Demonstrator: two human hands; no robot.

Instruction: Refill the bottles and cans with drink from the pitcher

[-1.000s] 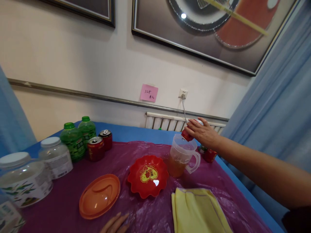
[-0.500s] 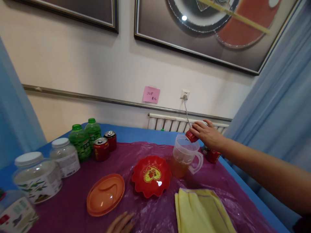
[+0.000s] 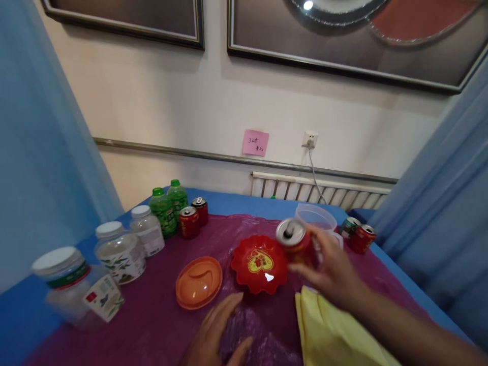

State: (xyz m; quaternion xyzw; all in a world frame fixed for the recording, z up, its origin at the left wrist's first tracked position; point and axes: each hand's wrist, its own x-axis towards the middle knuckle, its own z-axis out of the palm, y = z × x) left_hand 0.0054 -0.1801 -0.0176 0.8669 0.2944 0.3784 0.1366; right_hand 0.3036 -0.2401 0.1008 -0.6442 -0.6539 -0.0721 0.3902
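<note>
My right hand point(image 3: 331, 264) is closed around an opened red drink can point(image 3: 296, 244), held upright above the right rim of the red scalloped plate point(image 3: 247, 251). Behind that hand stands a clear plastic pitcher point(image 3: 315, 215); its lower part is hidden. My left hand point(image 3: 217, 333) is open over the purple plastic sheet, fingers apart, with nothing in it. Just left of the plate lies an orange oval lid point(image 3: 199, 282). A folded yellow cloth point(image 3: 331, 330) lies below my right forearm.
Along the left stand several white-lidded jars point(image 3: 120, 254), two green bottles point(image 3: 163, 212) and two red cans point(image 3: 189, 222). More cans point(image 3: 362, 239) stand at the right edge. Blue curtains point(image 3: 57, 127) hang on both sides; a radiator point(image 3: 290, 186) is behind the table.
My right hand has brought the can from its tilt over the pitcher down toward me, now upright. My left hand has come further into view. The view has shifted left.
</note>
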